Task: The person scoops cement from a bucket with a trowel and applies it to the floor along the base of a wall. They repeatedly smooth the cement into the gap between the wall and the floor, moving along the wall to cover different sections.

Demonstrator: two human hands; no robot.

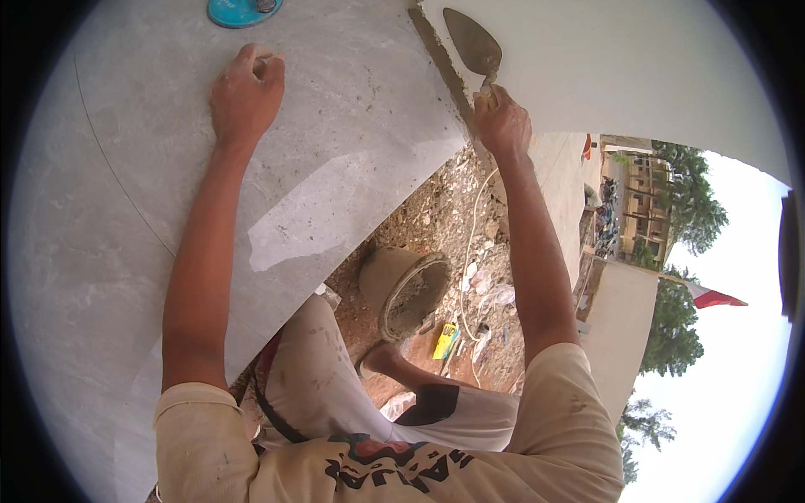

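Observation:
My right hand (503,126) is closed around the handle of a pointed trowel (474,40). Its grey, leaf-shaped blade lies close against a white surface (604,67). Just left of the blade, a narrow strip of wet mortar (442,63) runs along the seam between this white surface and a broad grey one (335,109). My left hand (246,96) is over the grey surface, its fingers curled in a loose fist with nothing showing in them. Both hands look dusty with dried mortar.
A bucket (390,289) crusted with mortar stands on rubble ground beside my legs. A pale hose or cable (474,226) and a yellow packet (446,341) lie nearby. A turquoise round object (239,12) sits at the top edge. Trees and a red-white flag (713,296) appear at right.

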